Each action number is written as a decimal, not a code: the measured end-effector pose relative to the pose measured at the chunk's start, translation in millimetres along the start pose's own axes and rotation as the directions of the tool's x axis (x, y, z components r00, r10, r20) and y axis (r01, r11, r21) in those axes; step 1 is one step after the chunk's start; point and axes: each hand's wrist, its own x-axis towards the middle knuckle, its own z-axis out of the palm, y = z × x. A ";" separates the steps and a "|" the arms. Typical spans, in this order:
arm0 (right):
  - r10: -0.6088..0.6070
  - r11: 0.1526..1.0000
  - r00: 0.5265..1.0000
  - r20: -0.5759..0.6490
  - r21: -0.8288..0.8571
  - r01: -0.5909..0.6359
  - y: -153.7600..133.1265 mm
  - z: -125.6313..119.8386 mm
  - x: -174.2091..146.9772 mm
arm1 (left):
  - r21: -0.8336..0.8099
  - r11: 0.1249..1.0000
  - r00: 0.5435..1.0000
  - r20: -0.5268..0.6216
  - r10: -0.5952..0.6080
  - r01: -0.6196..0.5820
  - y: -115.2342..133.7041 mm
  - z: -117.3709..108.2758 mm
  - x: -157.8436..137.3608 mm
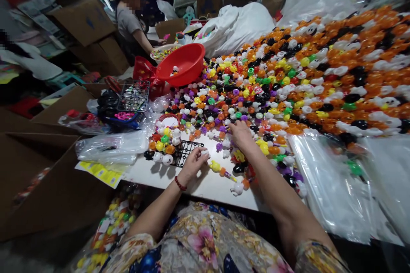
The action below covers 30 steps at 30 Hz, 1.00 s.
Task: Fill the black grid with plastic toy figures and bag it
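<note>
My left hand [193, 164], a red bead bracelet at its wrist, is closed in a pinch on a small white plastic piece [205, 152]. It is at the right edge of a black plastic grid rack [185, 153], whose left part carries several character-headed toys [164, 145] in yellow, orange, white and black. My right hand [242, 137] reaches into the near edge of the toy pile [221, 111], fingers curled down; what they grip is hidden. Between my hands, a yellow-headed toy stick [221, 169] lies on the white table [192, 185]. A white-headed toy [237, 188] lies near the front edge.
A red basin [184, 66] stands behind the pile. Clear plastic bags lie at left [112, 145] and right [329, 183]. An open cardboard box [41, 209] is at my left. Orange, white and black toys [358, 64] heap up at right. Another person [130, 21] works beyond the basin.
</note>
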 end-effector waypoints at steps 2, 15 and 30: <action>0.007 1.000 0.996 0.084 -0.024 -0.005 -6.9 -2.9 14.0 | -0.071 0.997 0.999 0.004 -0.035 0.035 2.4 -0.9 -3.4; 0.011 0.998 0.999 0.042 0.059 -0.013 -26.2 1.0 8.0 | -0.240 0.969 0.998 0.017 -0.054 0.057 -4.5 -5.0 -9.6; -0.268 0.921 0.950 -0.160 0.247 0.301 -55.6 -8.0 -119.0 | -0.140 0.990 0.997 0.078 0.019 -0.008 -3.1 2.5 -17.4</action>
